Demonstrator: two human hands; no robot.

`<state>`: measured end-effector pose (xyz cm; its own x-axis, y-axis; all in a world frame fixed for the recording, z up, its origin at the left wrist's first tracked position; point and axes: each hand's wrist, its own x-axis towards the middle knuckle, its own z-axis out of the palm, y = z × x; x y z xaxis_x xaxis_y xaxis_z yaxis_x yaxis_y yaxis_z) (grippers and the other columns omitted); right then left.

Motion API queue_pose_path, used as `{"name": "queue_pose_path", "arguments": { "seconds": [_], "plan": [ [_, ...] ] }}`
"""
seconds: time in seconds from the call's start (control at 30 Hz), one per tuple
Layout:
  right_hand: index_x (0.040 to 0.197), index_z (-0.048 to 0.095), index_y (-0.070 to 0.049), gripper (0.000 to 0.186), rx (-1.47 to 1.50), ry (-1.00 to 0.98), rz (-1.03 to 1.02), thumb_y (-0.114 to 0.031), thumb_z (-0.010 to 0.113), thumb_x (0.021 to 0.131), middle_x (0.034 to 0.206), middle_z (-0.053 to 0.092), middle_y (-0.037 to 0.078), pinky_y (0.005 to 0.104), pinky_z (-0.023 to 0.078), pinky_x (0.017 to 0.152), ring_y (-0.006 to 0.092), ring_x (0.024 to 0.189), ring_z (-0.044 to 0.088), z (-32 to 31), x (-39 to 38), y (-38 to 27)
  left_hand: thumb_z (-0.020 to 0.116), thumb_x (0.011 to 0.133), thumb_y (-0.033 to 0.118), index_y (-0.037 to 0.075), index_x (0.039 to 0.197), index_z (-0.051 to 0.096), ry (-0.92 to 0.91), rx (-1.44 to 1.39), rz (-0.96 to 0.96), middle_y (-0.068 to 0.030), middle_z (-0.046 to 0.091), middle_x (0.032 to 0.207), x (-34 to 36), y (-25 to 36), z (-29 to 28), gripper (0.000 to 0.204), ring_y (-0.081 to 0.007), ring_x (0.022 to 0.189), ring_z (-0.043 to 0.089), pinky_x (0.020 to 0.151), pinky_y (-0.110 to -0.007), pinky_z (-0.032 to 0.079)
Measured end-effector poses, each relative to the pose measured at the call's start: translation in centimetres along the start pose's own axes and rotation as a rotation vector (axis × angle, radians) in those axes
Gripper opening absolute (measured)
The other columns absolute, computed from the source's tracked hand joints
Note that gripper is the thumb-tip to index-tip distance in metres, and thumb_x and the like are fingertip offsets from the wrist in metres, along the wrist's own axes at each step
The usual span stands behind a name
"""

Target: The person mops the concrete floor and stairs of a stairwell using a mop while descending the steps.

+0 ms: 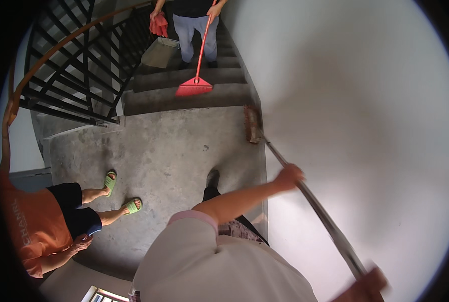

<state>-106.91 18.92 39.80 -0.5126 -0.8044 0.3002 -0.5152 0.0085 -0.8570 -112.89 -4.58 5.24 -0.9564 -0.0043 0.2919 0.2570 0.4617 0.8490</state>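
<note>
My left hand (289, 177) is closed round the middle of a long metal pole (323, 218). My right hand (367, 285), blurred, grips the pole lower down, at the bottom right. At the far end of the pole, a worn brown brush head (252, 124) lies on the landing's edge against the white wall, beside the lowest visible step. Above it, another person in a dark top holds a red broom (194, 86) over the steps in one hand and a red cloth (159, 24) in the other.
Grey concrete steps (184, 98) with a dustpan (156, 58) rise ahead. A black railing (86, 70) with a wooden handrail runs at the left. A person in an orange shirt (35, 216) and green slides stands at the left of the landing (164, 146). The white wall (365, 126) borders the right.
</note>
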Motion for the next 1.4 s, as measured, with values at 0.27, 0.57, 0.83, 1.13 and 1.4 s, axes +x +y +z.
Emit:
{"name": "queue_pose_path", "arguments": {
  "seconds": [0.27,0.57,0.83,1.13,1.4],
  "plan": [
    [0.074,0.041,-0.008,0.014,0.101,0.310,-0.059,-0.012,0.050,0.084,0.065,0.044,0.002,0.0313,0.039,0.057,0.0192,0.061,0.047,3.2,8.3,-3.0,0.060,0.076,0.025,0.017,0.073,0.066,-0.115,-0.039,0.012,0.0034,0.062,0.074,2.1,2.4,-1.9,0.011,-0.0197,0.082,0.056,0.085,-0.044,0.036],
    [0.098,0.046,-0.006,0.015,0.012,0.214,0.033,-0.020,0.043,0.094,0.075,0.045,0.001,0.0247,0.042,0.064,0.0115,0.061,0.045,3.2,7.5,2.2,0.062,0.070,0.020,0.019,0.074,0.066,0.106,0.004,0.009,0.0002,0.060,0.074,2.1,0.4,-2.8,0.007,-0.0218,0.078,0.057,0.081,-0.038,0.038],
    [0.085,0.045,-0.007,0.006,-0.160,0.085,1.127,-0.013,0.048,0.085,0.084,0.047,0.006,0.0323,0.039,0.085,0.0170,0.078,0.046,-0.9,10.5,-2.9,0.060,0.068,0.019,0.018,0.069,0.064,-0.027,0.025,-0.002,-0.0002,0.060,0.069,4.4,1.4,-4.5,0.004,-0.0223,0.080,0.057,0.084,-0.040,0.036],
    [0.108,0.043,0.000,0.026,0.106,0.226,0.049,-0.012,0.039,0.086,0.094,0.051,0.011,0.0395,0.038,0.087,0.0211,0.083,0.046,1.1,4.8,3.3,0.062,0.069,0.024,0.018,0.065,0.061,-0.033,-0.014,-0.008,-0.0005,0.058,0.067,3.7,2.3,-3.1,0.008,-0.0215,0.074,0.056,0.077,-0.039,0.038],
    [0.131,0.025,0.003,0.053,-0.188,0.223,-0.086,-0.011,0.040,0.083,0.108,0.050,0.014,0.0438,0.036,0.088,0.0222,0.083,0.044,-8.3,-6.5,4.7,0.060,0.073,0.023,0.020,0.079,0.068,-0.134,0.177,0.001,0.0010,0.062,0.075,3.3,2.5,-1.3,0.010,-0.0194,0.085,0.057,0.091,-0.044,0.033]
  ]
}}
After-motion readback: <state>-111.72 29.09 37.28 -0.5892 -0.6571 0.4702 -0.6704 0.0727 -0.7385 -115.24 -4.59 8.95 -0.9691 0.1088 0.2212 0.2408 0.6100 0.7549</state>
